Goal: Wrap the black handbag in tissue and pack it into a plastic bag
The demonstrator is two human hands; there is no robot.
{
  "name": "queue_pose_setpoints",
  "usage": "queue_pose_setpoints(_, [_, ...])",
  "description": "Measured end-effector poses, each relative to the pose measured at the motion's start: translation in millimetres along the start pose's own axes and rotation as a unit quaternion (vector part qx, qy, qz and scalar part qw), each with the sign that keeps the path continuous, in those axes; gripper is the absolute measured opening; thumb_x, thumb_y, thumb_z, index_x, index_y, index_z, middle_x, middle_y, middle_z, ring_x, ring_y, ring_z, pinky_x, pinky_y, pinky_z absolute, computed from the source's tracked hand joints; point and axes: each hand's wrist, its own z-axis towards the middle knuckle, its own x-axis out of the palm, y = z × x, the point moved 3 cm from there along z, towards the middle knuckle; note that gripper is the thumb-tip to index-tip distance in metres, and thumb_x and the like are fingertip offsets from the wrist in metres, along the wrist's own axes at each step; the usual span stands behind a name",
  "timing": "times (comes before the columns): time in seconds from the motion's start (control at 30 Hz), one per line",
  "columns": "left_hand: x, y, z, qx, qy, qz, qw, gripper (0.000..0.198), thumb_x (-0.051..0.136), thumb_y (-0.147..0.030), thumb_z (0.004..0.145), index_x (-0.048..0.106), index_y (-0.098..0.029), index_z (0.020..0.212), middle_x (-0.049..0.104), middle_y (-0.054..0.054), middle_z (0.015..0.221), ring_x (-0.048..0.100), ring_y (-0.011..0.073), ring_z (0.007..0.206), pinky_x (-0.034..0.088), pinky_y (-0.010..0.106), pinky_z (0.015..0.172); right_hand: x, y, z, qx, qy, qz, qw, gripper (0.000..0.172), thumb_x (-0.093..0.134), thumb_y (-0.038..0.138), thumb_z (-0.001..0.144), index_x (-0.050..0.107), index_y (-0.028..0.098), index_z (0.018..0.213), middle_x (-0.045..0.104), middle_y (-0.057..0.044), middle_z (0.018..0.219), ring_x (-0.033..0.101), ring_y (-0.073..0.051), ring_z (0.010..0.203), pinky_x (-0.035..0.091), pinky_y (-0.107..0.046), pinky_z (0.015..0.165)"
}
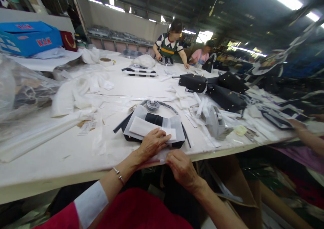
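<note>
A black handbag (155, 119) lies flat at the near edge of the white table (63, 154), partly wrapped in white and grey paper (144, 126). My left hand (151, 143) rests palm down on the bag's near edge, fingers spread over the white paper. Just below it, my right hand (181, 166) is at the table edge, fingers curled and pinching the lower edge of the thin wrapping. A black strap (162, 105) and a grey tape roll (153, 105) lie just behind the bag.
More black handbags (226, 98) and white paper strips (202, 107) lie to the right. Crumpled white wrapping (76, 94) and clear plastic bags (22, 90) fill the left. A blue box (29, 36) stands far left. Two people work at the far side; another person's arm (306, 134) reaches in from the right.
</note>
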Motion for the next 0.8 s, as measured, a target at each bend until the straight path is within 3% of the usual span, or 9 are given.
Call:
queue_pose_setpoints(0.3, [2.1,2,-2,-0.004,-0.070,0.035,0.997,0.041,0.053,-0.013,0.088,0.055,-0.025,0.128,0.066,0.005,0.103,0.064,0.0205,0.099,0.052,0.045,0.102,6,-12,-13,0.044,-0.043,0.081,0.995,0.021,0.045,0.019,0.096,0.055,0.022,0.079,0.060,-0.003,0.073,0.056,-0.018,0.071,0.046,-0.029,0.063])
queue_pose_setpoints(0.43, [-0.5,1,-1,0.010,-0.110,0.047,0.993,0.040,0.045,-0.012,0.090,0.057,-0.024,0.127,0.067,0.004,0.099,0.065,0.0190,0.095,0.054,0.042,0.099,12,-23,-14,-0.019,-0.019,0.078,0.997,0.031,0.041,0.031,0.100,0.057,0.022,0.076,0.062,-0.002,0.068,0.057,-0.016,0.064,0.044,-0.027,0.058])
queue_pose_setpoints(0.5, [-1.4,0,0,0.016,-0.123,0.052,0.991,0.040,0.042,-0.013,0.092,0.057,-0.025,0.126,0.068,0.004,0.097,0.066,0.0183,0.092,0.055,0.041,0.099,4,-28,-8,-0.048,0.019,0.107,0.993,0.036,0.043,0.038,0.101,0.059,0.022,0.073,0.063,0.000,0.063,0.057,-0.014,0.059,0.043,-0.024,0.054])
queue_pose_setpoints(0.57, [-1.6,0,0,0.021,-0.137,0.058,0.989,0.040,0.040,-0.014,0.093,0.058,-0.025,0.126,0.068,0.003,0.096,0.066,0.0179,0.092,0.055,0.039,0.099,-17,-39,8,-0.015,0.046,0.144,0.988,0.034,0.049,0.040,0.098,0.062,0.023,0.073,0.066,0.001,0.065,0.060,-0.012,0.060,0.045,-0.022,0.057])
queue_pose_setpoints(0.63, [-0.7,2,0,0.025,-0.149,0.064,0.986,0.039,0.039,-0.016,0.094,0.060,-0.027,0.126,0.069,0.002,0.095,0.066,0.0172,0.094,0.054,0.035,0.100,-50,-65,33,0.077,0.028,0.133,0.988,0.025,0.056,0.036,0.095,0.064,0.023,0.075,0.068,0.001,0.072,0.063,-0.013,0.068,0.048,-0.022,0.065])
queue_pose_setpoints(0.73, [2.2,7,-2,0.043,-0.177,0.080,0.980,0.040,0.039,-0.017,0.094,0.062,-0.028,0.124,0.071,0.001,0.091,0.067,0.0160,0.093,0.054,0.031,0.100,-105,-133,77,0.189,-0.059,-0.003,0.980,0.023,0.060,0.036,0.091,0.065,0.022,0.073,0.068,0.000,0.073,0.063,-0.016,0.069,0.048,-0.026,0.067])
queue_pose_setpoints(0.8, [8.3,11,-6,0.064,-0.161,0.097,0.980,0.040,0.043,-0.016,0.092,0.063,-0.028,0.125,0.072,0.000,0.091,0.068,0.0158,0.092,0.055,0.029,0.099,-132,-193,104,0.251,-0.103,-0.119,0.955,0.022,0.059,0.035,0.090,0.067,0.022,0.075,0.070,-0.002,0.077,0.065,-0.018,0.073,0.048,-0.028,0.071])
